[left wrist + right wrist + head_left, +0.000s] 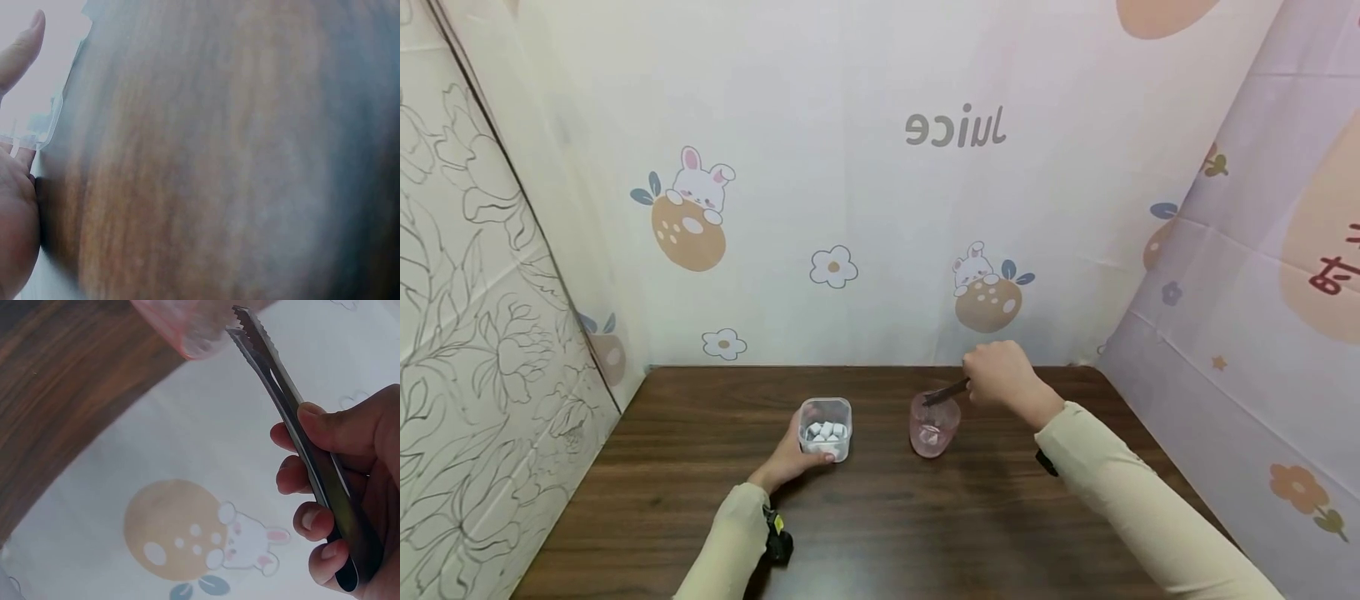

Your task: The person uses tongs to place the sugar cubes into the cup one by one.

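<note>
My left hand (789, 457) grips a clear square plastic container (825, 410) from its left side, thumb along the front. Several white cube-like pieces (826, 431) lie inside it. In the left wrist view the container is overexposed at the left edge. To the right stands a translucent pink cup (935, 435) with something clear or pale at its bottom. My right hand (1003, 375) holds metal tongs (289, 411), fingers and thumb wrapped round both arms. Their serrated tips are close together at the cup's mouth; no piece shows between them.
The container and cup stand on a dark wood-grain table (880, 525). A printed curtain (850, 183) with rabbits and flowers hangs along its back edge, and more sheets hang at both sides. A black wrist camera (778, 537) sits on the left wrist.
</note>
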`<state>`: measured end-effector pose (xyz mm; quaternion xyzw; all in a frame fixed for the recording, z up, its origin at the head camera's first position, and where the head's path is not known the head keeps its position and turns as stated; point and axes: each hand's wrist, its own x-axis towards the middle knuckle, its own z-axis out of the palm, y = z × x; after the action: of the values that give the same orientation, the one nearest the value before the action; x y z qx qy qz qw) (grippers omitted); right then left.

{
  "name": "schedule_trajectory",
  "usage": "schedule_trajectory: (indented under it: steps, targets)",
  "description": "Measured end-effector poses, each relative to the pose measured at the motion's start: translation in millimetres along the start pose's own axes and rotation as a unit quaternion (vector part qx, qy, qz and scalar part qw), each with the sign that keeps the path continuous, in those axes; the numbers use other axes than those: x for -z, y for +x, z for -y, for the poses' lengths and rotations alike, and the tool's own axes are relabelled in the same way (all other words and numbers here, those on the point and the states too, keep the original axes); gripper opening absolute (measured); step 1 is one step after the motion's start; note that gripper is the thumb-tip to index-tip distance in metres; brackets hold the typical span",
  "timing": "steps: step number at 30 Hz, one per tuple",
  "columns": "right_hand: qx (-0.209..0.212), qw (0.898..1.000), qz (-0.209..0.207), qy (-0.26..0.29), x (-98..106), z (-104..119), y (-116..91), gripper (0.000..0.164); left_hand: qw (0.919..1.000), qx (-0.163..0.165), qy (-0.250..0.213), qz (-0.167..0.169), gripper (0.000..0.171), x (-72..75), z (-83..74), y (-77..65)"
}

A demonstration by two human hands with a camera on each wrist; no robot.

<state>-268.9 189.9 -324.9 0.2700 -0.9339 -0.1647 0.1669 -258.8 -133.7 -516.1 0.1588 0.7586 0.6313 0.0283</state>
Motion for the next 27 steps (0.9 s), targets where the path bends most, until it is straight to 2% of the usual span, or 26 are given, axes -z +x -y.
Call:
schedule_trajectory:
  steps: [5,10,19,26,27]
  targets:
    - [-0.007,0.999,-0.024,0.024,13,-3,2,0.034,0.9999,0.008,0.007,0.003,0.097,0.6,-2.0,-0.6]
    - [-0.007,0.999,-0.03,0.038,16,4,9,0.034,0.9999,0.008,0.009,0.001,0.097,0.6,-1.6,-0.5]
    - [0.007,0.997,-0.055,0.053,2,28,20,0.018,1.0,-0.002,0.007,-0.006,0.096,-0.4,0.9,-0.7]
    - [0.0,0.997,-0.047,0.063,-8,42,24,0.005,1.0,0.001,0.0,-0.008,0.098,0.3,16.4,5.7]
    - [0.0,0.997,-0.044,0.066,-9,44,25,0.005,1.0,0.003,-0.003,-0.007,0.098,0.0,14.7,5.6]
